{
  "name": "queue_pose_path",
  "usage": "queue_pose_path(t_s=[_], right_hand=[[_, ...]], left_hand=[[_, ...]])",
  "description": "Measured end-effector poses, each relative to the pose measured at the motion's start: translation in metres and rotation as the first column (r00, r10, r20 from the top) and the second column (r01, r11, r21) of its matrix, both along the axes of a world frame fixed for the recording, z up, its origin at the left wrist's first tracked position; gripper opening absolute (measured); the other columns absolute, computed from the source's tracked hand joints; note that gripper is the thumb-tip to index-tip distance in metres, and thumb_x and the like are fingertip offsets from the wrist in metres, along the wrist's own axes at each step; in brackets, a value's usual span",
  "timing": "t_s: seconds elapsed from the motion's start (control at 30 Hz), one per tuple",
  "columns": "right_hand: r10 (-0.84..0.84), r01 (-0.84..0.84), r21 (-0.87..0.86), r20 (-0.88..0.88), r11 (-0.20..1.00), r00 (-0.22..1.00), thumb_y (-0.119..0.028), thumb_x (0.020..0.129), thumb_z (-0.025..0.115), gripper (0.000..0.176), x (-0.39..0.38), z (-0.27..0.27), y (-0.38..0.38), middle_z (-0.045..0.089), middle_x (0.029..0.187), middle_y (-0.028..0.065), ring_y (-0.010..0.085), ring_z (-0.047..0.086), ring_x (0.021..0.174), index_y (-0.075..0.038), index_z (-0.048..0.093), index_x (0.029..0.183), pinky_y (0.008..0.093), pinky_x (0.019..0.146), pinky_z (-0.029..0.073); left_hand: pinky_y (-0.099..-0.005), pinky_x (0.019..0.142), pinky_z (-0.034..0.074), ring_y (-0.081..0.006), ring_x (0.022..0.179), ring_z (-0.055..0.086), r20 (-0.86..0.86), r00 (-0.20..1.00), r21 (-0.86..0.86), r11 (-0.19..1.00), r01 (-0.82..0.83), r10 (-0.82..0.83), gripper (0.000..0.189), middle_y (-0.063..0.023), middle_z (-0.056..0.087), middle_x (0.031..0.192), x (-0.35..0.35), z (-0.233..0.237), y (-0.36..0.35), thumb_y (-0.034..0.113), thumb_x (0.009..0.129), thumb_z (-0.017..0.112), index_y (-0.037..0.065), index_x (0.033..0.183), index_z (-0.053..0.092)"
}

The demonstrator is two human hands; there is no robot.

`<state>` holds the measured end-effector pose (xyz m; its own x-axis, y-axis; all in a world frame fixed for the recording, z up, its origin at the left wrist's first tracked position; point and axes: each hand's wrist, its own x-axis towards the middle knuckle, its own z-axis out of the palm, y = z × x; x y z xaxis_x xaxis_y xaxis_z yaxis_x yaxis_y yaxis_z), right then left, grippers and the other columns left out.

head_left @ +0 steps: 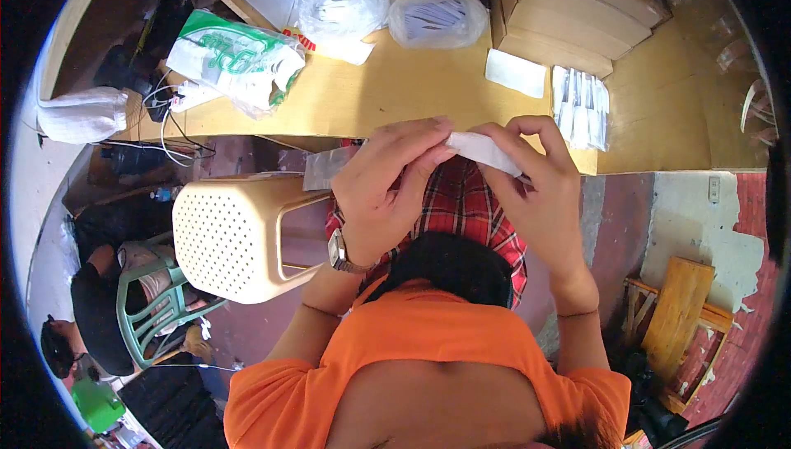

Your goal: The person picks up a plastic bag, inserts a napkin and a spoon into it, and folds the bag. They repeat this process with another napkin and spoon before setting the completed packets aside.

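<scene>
A narrow strip of folded white paper (486, 151) is stretched between my hands, just off the table's near edge and above my lap. My left hand (391, 181), with a watch at the wrist, pinches its left end between thumb and fingers. The right end is gripped by my right hand (535, 185), whose thumb is under the strip and whose index finger is bent up. A clear plastic sleeve (325, 169) shows just beside my left hand. On the table beyond my right hand lie a flat white paper sheet (516, 74) and a row of plastic-wrapped white packets (580, 109).
Two round clear containers (437, 16) with thin pieces inside sit at the back of the wooden table (412, 86). Cardboard boxes (568, 8) stand at right, a green-and-white plastic bag (239, 58) at left. A cream stool (235, 239) is beside me; another person (99, 309) sits behind it.
</scene>
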<state>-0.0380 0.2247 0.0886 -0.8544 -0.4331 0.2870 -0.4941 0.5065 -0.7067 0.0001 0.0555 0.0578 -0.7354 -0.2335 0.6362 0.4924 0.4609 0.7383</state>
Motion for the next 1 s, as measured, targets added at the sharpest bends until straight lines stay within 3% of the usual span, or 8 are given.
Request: queue_pose_path(t_s=[0.1, 0.3, 0.4, 0.7, 0.8, 0.9, 1.0], right_hand=[[-0.002, 0.002, -0.008, -0.028, 1.0, 1.0, -0.004, 0.077, 0.066, 0.033, 0.002, 0.0, -0.003, 0.05, 0.096, 0.0076, 0.0175, 0.059, 0.056, -0.014, 0.064, 0.108, 0.0314, 0.053, 0.047], [0.009, -0.009, 0.008, -0.049, 1.0, 0.999, -0.004, 0.076, 0.066, 0.034, 0.003, -0.002, -0.005, 0.048, 0.095, 0.0068, 0.0172, 0.058, 0.055, -0.015, 0.064, 0.109, 0.0315, 0.053, 0.047], [0.016, -0.015, 0.014, -0.057, 1.0, 0.998, -0.004, 0.076, 0.066, 0.034, 0.002, -0.002, -0.004, 0.049, 0.095, 0.0069, 0.0175, 0.059, 0.055, -0.015, 0.064, 0.108, 0.0313, 0.053, 0.047], [0.049, -0.048, 0.046, -0.023, 0.998, 0.999, -0.004, 0.075, 0.067, 0.034, -0.003, 0.0, 0.0, 0.05, 0.097, 0.008, 0.0194, 0.061, 0.057, -0.015, 0.065, 0.107, 0.0318, 0.055, 0.048], [0.061, -0.057, 0.07, -0.052, 0.996, 0.997, -0.005, 0.075, 0.067, 0.034, -0.005, -0.001, 0.002, 0.051, 0.098, 0.0084, 0.0202, 0.061, 0.058, -0.015, 0.065, 0.107, 0.0321, 0.055, 0.049], [0.066, -0.062, 0.063, -0.07, 0.996, 0.995, -0.004, 0.075, 0.067, 0.034, -0.006, 0.0, 0.004, 0.051, 0.098, 0.0089, 0.021, 0.062, 0.06, -0.015, 0.065, 0.108, 0.0324, 0.055, 0.049], [0.058, -0.056, 0.028, -0.077, 0.998, 0.995, -0.004, 0.075, 0.067, 0.035, -0.007, -0.001, 0.003, 0.052, 0.098, 0.0087, 0.0212, 0.063, 0.06, -0.014, 0.065, 0.108, 0.0325, 0.055, 0.049]], left_hand=[[-0.0274, 0.07, 0.052, -0.021, 0.081, 0.066, -0.037, 0.999, -0.022, 1.0, 0.002, -0.003, 0.021, -0.0126, 0.068, 0.091, -0.001, -0.002, -0.002, -0.002, 0.077, 0.069, 0.001, 0.098, 0.066], [-0.028, 0.069, 0.051, -0.0215, 0.079, 0.066, 0.113, 0.992, 0.27, 0.963, 0.025, -0.058, 0.025, -0.0123, 0.067, 0.092, 0.005, 0.002, 0.006, -0.003, 0.078, 0.066, 0.002, 0.102, 0.064], [-0.0281, 0.068, 0.051, -0.0217, 0.079, 0.065, 0.044, 0.997, 0.058, 0.997, 0.058, -0.06, 0.024, -0.0113, 0.067, 0.092, 0.002, 0.002, -0.001, -0.004, 0.079, 0.064, 0.003, 0.103, 0.065], [-0.0284, 0.068, 0.051, -0.022, 0.081, 0.064, 0.04, 0.994, -0.005, 0.995, 0.104, -0.103, 0.02, -0.0098, 0.065, 0.092, 0.001, 0.002, -0.005, -0.005, 0.079, 0.064, 0.004, 0.097, 0.064], [-0.0283, 0.075, 0.05, -0.0206, 0.086, 0.064, 0.086, 0.988, -0.035, 0.99, 0.133, -0.13, 0.016, -0.0135, 0.066, 0.093, 0.004, 0.007, -0.007, -0.007, 0.081, 0.061, -0.003, 0.096, 0.062], [-0.0273, 0.075, 0.051, -0.0193, 0.086, 0.064, 0.118, 0.987, 0.034, 0.994, 0.105, -0.109, 0.017, -0.0138, 0.066, 0.095, 0.006, 0.005, -0.005, -0.006, 0.081, 0.062, -0.004, 0.097, 0.062], [-0.0273, 0.078, 0.051, -0.0192, 0.089, 0.064, 0.179, 0.968, 0.346, 0.932, 0.106, -0.177, 0.018, -0.0153, 0.066, 0.098, 0.009, 0.006, 0.001, -0.007, 0.081, 0.062, -0.005, 0.099, 0.061]])
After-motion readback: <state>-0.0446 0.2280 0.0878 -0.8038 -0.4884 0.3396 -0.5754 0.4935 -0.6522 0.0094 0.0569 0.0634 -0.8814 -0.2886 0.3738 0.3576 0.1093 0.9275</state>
